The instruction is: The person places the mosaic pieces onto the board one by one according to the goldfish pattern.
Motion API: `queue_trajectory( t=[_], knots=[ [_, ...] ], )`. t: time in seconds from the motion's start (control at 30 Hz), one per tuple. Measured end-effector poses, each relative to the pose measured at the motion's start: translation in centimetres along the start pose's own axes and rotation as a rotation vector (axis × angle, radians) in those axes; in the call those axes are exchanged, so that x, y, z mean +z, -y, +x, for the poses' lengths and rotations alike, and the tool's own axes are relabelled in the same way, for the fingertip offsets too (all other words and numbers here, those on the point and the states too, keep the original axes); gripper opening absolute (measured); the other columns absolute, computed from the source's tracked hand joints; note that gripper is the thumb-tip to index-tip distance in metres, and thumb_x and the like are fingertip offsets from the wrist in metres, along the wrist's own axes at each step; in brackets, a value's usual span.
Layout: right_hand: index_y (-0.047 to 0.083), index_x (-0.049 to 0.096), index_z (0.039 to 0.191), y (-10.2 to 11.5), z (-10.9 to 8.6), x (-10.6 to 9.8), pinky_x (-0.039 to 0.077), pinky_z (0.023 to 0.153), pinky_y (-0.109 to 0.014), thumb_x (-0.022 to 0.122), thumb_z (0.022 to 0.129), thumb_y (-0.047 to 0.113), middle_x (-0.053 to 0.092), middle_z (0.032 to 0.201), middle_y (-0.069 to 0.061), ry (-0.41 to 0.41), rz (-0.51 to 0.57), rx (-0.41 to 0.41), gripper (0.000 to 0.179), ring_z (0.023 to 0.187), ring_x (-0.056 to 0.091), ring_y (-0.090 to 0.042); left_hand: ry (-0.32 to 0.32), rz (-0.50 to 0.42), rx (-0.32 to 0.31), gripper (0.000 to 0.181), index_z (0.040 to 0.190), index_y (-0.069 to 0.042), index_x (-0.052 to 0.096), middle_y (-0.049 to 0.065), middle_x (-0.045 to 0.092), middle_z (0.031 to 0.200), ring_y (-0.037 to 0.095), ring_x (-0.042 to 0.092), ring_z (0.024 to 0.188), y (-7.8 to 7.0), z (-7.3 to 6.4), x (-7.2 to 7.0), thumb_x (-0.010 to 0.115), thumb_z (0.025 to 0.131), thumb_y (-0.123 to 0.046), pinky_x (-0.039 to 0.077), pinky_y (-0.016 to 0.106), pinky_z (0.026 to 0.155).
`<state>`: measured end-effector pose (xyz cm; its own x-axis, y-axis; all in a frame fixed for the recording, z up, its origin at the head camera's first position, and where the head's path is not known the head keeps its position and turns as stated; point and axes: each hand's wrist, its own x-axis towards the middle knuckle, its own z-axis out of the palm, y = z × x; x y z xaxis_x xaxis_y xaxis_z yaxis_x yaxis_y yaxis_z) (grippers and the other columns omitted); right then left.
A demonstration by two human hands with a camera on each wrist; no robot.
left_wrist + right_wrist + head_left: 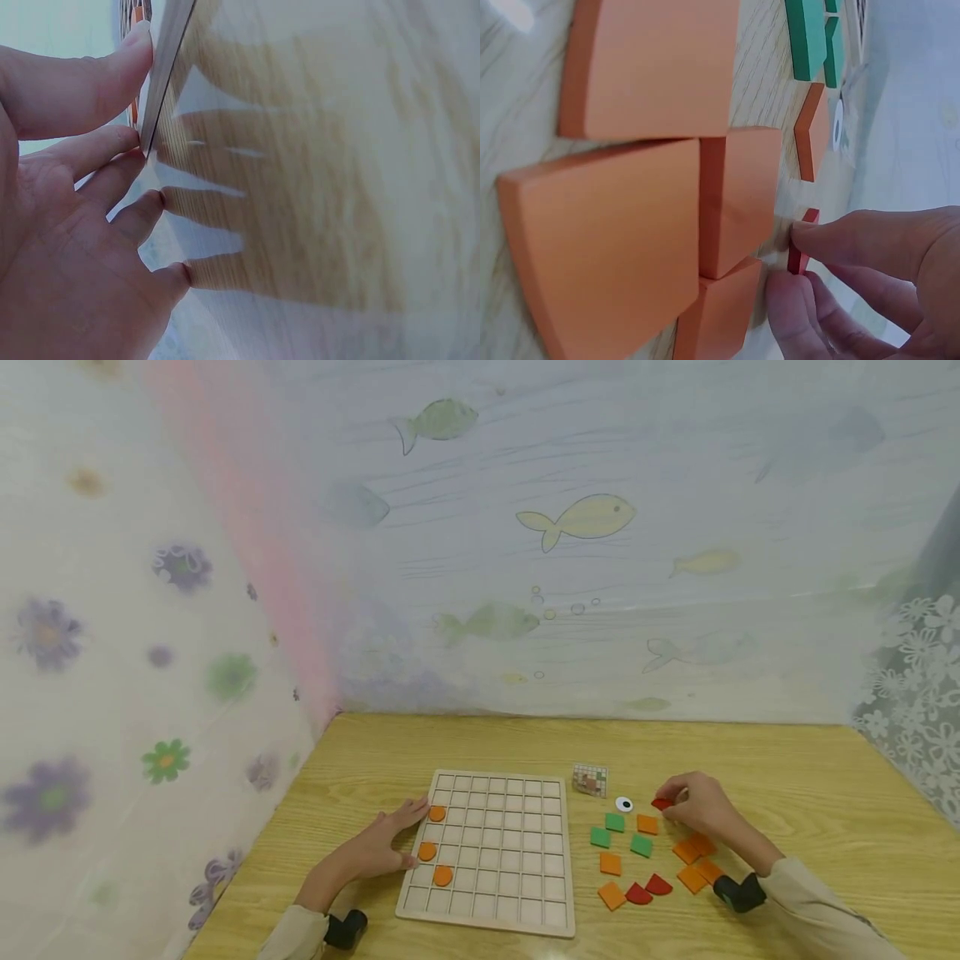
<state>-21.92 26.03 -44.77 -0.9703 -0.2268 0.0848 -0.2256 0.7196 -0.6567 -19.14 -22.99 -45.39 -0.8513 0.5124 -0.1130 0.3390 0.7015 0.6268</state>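
My left hand rests along the left edge of a wooden grid board, fingers straight and spread. In the left wrist view its thumb and fingertips touch the board's side and the table. Three orange round pieces lie in cells near the board's left side. Right of the board, my right hand pinches a red quarter-circle piece between thumb and fingers, low over the table. Nearest to that hand are an orange square tile and a cluster of orange tiles.
A small pattern card and a round eye piece lie beyond the loose tiles. Green square tiles, orange squares and two more red quarter-circles lie right of the board. Printed curtains stand behind and left of the table.
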Motion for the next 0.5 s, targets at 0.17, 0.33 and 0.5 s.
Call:
queue_trajectory(
  t=[0.17, 0.33, 0.5],
  knots=[
    [-0.006, 0.070, 0.090, -0.04, 0.07, -0.04, 0.049, 0.055, -0.031, 0.071, 0.073, -0.004, 0.064, 0.080, -0.009, 0.009, 0.002, -0.011, 0.017, 0.068, 0.057, -0.019, 0.002, -0.012, -0.002, 0.079, 0.149, -0.003, 0.026, 0.015, 0.017, 0.155, 0.038, 0.010, 0.141, 0.04, -0.04, 0.03, 0.070, 0.084, -0.014, 0.001, 0.065, 0.107],
    [-0.006, 0.070, 0.089, -0.18, 0.23, 0.02, 0.048, 0.056, -0.029, 0.072, 0.073, -0.005, 0.064, 0.081, -0.009, 0.002, -0.028, -0.044, 0.016, 0.067, 0.055, -0.018, 0.000, -0.010, 0.002, 0.079, 0.149, -0.004, 0.026, 0.015, 0.017, 0.155, 0.038, 0.010, 0.141, 0.13, -0.05, 0.06, 0.070, 0.084, -0.014, 0.001, 0.065, 0.107],
    [-0.004, 0.070, 0.084, -0.34, 0.48, 0.24, 0.046, 0.054, -0.027, 0.070, 0.072, -0.006, 0.061, 0.077, -0.005, 0.000, -0.060, -0.087, 0.012, 0.063, 0.050, -0.016, 0.002, -0.017, 0.008, 0.080, 0.150, -0.005, 0.025, 0.015, 0.016, 0.156, 0.038, 0.009, 0.142, 0.28, 0.05, 0.09, 0.070, 0.085, -0.015, 0.001, 0.065, 0.107]
  ],
)
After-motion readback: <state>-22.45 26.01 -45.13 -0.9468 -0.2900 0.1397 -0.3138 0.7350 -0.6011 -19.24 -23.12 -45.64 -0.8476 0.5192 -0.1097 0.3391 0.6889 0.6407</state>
